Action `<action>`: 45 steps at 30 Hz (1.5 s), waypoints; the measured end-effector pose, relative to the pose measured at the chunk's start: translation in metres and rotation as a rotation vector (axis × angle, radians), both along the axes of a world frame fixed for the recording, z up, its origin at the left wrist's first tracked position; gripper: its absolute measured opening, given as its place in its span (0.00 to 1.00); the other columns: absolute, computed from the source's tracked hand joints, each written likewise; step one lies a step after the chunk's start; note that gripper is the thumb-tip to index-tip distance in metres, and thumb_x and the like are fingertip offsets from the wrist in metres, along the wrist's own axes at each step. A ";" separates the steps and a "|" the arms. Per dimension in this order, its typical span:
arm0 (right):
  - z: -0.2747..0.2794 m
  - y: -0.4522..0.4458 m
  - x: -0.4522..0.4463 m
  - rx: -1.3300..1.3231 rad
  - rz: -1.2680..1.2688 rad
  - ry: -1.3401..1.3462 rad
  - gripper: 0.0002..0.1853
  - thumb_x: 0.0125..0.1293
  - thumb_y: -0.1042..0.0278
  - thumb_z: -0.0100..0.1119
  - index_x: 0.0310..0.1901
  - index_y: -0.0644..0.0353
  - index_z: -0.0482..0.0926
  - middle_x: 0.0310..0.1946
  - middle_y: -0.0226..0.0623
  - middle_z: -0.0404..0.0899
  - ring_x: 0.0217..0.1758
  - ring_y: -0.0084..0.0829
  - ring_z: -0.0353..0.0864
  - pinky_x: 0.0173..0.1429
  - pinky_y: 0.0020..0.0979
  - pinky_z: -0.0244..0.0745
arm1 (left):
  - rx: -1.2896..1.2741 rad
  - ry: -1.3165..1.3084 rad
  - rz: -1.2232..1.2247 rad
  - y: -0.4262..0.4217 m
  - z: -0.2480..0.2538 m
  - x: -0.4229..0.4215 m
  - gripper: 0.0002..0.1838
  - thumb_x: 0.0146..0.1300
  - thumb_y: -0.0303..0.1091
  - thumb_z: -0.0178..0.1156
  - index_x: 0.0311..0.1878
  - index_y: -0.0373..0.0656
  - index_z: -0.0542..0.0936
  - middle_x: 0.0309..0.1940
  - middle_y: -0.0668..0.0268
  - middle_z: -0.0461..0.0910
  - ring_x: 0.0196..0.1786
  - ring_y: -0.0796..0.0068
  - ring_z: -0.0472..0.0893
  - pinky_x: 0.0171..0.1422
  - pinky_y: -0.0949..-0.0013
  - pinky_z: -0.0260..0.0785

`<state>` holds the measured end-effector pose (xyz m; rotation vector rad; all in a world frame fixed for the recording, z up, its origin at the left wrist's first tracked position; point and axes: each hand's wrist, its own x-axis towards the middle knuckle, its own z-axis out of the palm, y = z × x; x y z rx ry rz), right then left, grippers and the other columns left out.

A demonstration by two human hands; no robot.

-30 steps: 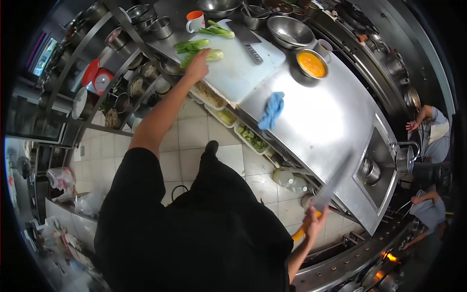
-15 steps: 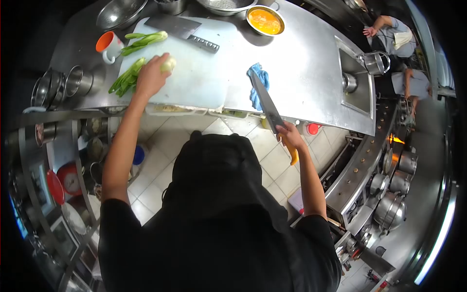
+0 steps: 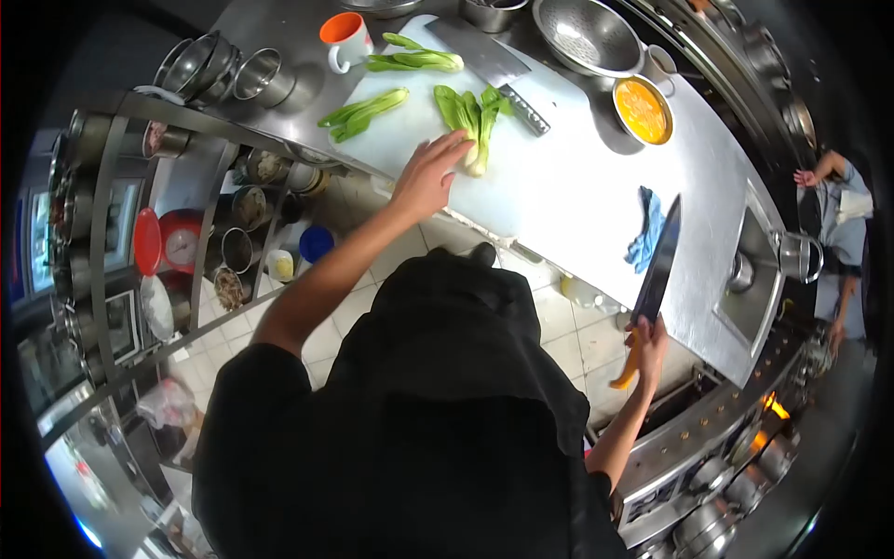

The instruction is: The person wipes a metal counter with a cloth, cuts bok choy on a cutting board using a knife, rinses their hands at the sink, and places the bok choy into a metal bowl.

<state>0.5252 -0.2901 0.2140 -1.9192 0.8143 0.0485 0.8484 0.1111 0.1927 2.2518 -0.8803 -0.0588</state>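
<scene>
The right hand (image 3: 649,343) wraps the orange handle of a knife (image 3: 659,270), held out past the surface's (image 3: 698,233) near edge, blade beside the blue cloth (image 3: 646,233). The left hand (image 3: 428,177), fingers loosely spread, reaches over the board's (image 3: 545,154) near edge to the leafy green's (image 3: 477,130) pale base; firm contact I cannot tell. Open board lies right of it. Beyond are 2 more greens (image 3: 414,61), a cleaver (image 3: 480,54) and a mug (image 3: 349,42).
</scene>
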 end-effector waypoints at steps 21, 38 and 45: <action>0.017 0.107 0.150 0.010 0.630 0.077 0.13 0.67 0.76 0.49 0.52 0.68 0.68 0.23 0.50 0.80 0.24 0.43 0.81 0.32 0.38 0.73 | -1.049 1.219 0.411 0.016 0.003 0.038 0.23 0.56 0.15 0.54 0.57 0.37 0.75 0.52 0.60 0.78 0.48 0.73 0.79 0.53 0.70 0.73; 0.045 0.191 0.174 -0.416 0.599 0.216 0.18 0.62 0.74 0.53 0.54 0.58 0.66 0.23 0.58 0.78 0.30 0.62 0.78 0.34 0.55 0.71 | -0.648 0.788 0.507 -0.039 -0.036 0.001 0.09 0.59 0.22 0.63 0.28 0.35 0.72 0.22 0.65 0.76 0.19 0.81 0.74 0.21 0.74 0.68; 0.055 0.218 0.183 -0.484 0.691 0.413 0.17 0.63 0.71 0.47 0.54 0.57 0.65 0.25 0.52 0.80 0.28 0.57 0.80 0.34 0.55 0.74 | -0.641 0.833 0.508 -0.041 -0.036 0.003 0.08 0.58 0.22 0.63 0.30 0.37 0.71 0.22 0.67 0.74 0.20 0.80 0.75 0.21 0.73 0.69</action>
